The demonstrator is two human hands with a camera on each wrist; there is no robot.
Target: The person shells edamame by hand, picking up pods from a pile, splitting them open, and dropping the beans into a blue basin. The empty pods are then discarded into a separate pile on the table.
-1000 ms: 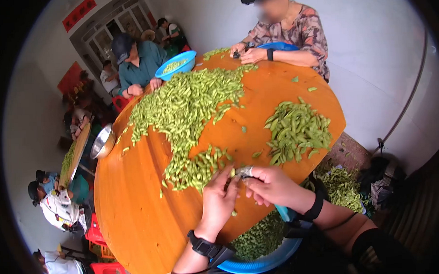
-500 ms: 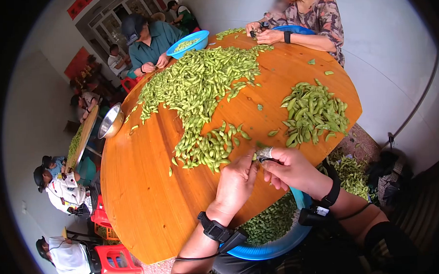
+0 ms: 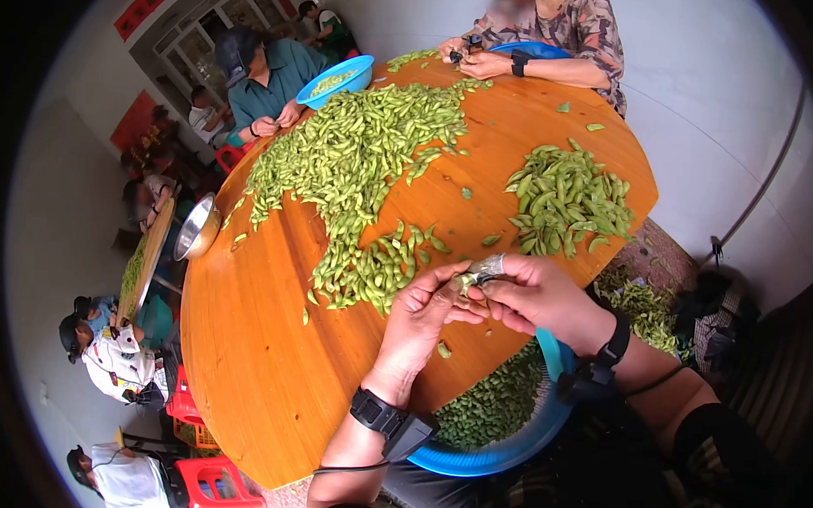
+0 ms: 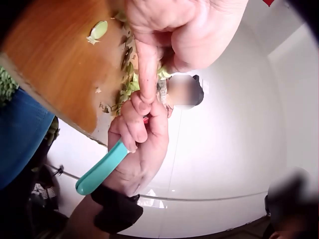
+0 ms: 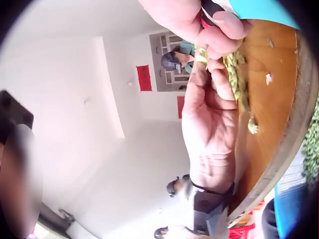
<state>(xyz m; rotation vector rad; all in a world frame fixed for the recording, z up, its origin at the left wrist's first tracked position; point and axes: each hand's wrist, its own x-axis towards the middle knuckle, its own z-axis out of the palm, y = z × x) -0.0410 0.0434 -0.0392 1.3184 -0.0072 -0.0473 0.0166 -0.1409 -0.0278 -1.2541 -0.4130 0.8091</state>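
Both hands meet over the near table edge in the head view. My left hand (image 3: 419, 318) pinches a green soybean pod (image 5: 201, 54) between thumb and fingers. My right hand (image 3: 547, 298) grips a tool with a turquoise handle (image 4: 102, 169); fingers hide its working end, so I cannot tell its kind. A shiny wrap (image 3: 489, 266) covers a fingertip of the right hand, right at the pod. Below the hands, a blue basin (image 3: 547, 428) holds many shelled green beans (image 3: 488, 403).
On the wooden table (image 3: 249, 367) lie a large heap of pods (image 3: 358, 157) and a smaller pile (image 3: 570, 199) at right. A metal bowl (image 3: 198, 227) stands at the left edge. Two people work across the table, near a blue bowl (image 3: 336, 82). Pods litter the floor (image 3: 641, 313) at right.
The left hand has turned, showing more of its palm, with its fingers spread more around the pod. The right hand keeps the tool against the left fingers. The head view has shifted slightly.
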